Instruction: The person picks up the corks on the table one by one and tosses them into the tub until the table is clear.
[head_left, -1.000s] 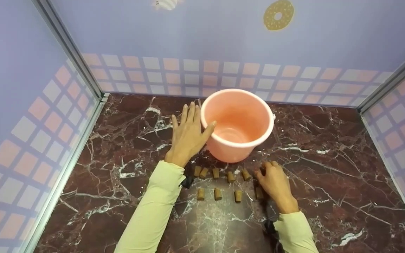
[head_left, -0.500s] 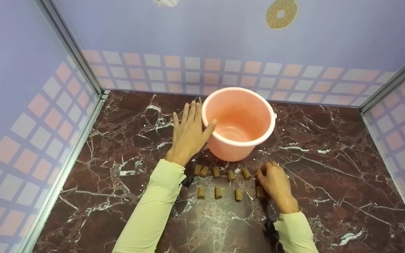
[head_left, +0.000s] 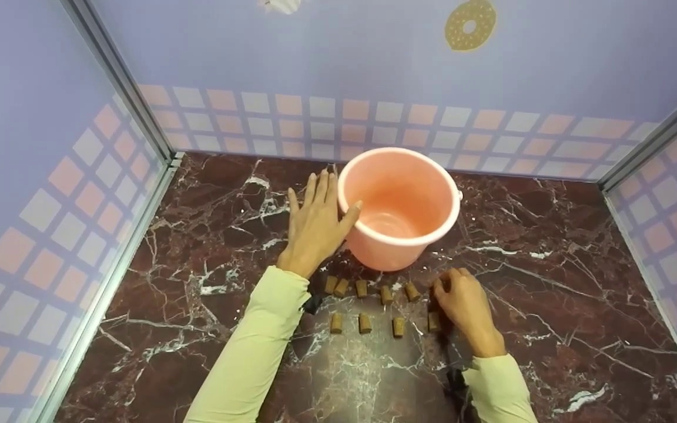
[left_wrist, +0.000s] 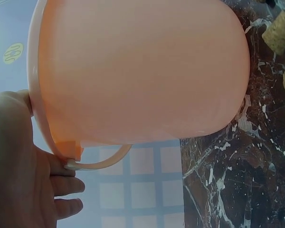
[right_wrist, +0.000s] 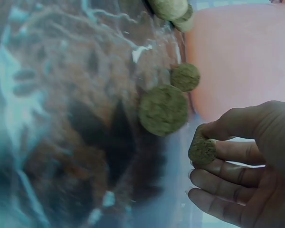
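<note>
A pink plastic bucket (head_left: 382,249) stands upright near the back wall. My left hand (head_left: 314,229) holds its left rim, thumb over the edge and the other fingers extended along the outside; the bucket's handle (left_wrist: 104,164) hangs by those fingers in the left wrist view. Low over the table, to the right of the corks, my right hand (head_left: 465,305) pinches a cork stopper (right_wrist: 203,151) between thumb and fingers. Several more tapered cork stoppers lie in two rough rows before the bucket, among them a back-row cork (head_left: 412,292) and a front-row cork (head_left: 398,327).
The tabletop (head_left: 556,335) is dark red marble-patterned. Patterned panels enclose it: a back wall (head_left: 368,64), a left wall (head_left: 50,200) and a right wall (head_left: 676,205). One more cork (head_left: 433,321) lies close beside my right hand.
My right hand has shifted slightly to the right, which leaves more of the front-row cork beside it visible. The left hand and bucket look unmoved.
</note>
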`<state>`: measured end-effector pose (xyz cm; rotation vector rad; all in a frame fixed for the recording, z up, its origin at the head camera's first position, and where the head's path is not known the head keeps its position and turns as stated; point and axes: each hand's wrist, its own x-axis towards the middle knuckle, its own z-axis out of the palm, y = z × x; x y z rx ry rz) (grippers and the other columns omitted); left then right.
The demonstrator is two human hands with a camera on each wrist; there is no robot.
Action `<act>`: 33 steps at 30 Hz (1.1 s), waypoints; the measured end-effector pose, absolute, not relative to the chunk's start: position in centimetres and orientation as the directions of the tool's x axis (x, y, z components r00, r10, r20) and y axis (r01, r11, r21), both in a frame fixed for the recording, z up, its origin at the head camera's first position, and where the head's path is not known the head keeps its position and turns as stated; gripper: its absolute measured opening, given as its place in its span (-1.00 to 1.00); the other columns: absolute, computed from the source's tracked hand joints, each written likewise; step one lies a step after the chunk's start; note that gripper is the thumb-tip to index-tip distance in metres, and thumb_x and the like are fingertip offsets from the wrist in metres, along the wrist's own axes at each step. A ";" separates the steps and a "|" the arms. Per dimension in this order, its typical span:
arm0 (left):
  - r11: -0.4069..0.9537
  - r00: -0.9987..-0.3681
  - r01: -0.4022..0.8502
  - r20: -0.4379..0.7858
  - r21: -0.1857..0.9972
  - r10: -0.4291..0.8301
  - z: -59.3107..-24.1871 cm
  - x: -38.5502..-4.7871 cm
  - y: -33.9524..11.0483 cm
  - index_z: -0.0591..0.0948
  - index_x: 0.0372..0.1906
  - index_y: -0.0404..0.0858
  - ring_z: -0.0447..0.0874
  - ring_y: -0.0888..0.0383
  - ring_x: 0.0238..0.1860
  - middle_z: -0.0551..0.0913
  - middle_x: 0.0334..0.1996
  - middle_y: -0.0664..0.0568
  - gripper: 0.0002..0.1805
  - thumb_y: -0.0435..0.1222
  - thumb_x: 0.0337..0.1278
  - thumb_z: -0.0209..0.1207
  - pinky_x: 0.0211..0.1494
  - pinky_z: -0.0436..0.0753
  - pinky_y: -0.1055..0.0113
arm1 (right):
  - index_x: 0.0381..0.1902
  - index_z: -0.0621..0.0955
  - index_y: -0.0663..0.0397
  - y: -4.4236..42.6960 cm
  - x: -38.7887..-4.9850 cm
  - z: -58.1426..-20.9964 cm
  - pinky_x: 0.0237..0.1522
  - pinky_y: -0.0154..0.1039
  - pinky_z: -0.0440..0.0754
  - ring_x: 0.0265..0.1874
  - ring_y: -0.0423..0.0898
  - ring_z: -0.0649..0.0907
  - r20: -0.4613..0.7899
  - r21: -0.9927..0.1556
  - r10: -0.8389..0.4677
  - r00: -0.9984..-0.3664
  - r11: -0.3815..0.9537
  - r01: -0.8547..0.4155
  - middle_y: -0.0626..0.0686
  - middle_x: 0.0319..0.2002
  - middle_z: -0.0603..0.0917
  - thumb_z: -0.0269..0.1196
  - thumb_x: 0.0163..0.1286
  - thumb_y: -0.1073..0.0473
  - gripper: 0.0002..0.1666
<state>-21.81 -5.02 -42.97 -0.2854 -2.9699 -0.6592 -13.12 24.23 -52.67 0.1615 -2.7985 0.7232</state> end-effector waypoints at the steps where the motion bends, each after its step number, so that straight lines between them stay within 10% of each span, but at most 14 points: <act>1: 0.890 -0.979 0.199 0.123 0.411 0.162 -43.0 -21.8 -5.0 -0.04 0.71 -0.31 -0.29 -0.10 0.70 -0.14 0.70 -0.15 -0.02 0.32 0.59 -0.23 0.61 -0.46 -0.27 | -0.34 0.67 0.35 24.3 -13.2 -52.5 -0.24 0.28 0.68 -0.33 0.32 0.68 0.274 -0.463 -0.043 -0.961 0.870 -0.171 0.23 -0.38 0.63 0.39 0.32 0.37 -0.89; 33: 0.894 -0.976 0.209 0.143 0.397 0.165 -43.0 -21.8 -5.0 0.01 0.70 -0.33 -0.21 -0.10 0.70 -0.07 0.69 -0.18 -0.03 0.31 0.59 -0.21 0.63 -0.39 -0.29 | -0.21 0.69 0.40 24.5 -14.4 -44.0 -0.20 0.18 0.67 -0.29 0.25 0.68 0.429 -0.498 -0.004 -0.903 0.833 -0.241 0.27 -0.29 0.66 0.40 0.33 0.42 -0.88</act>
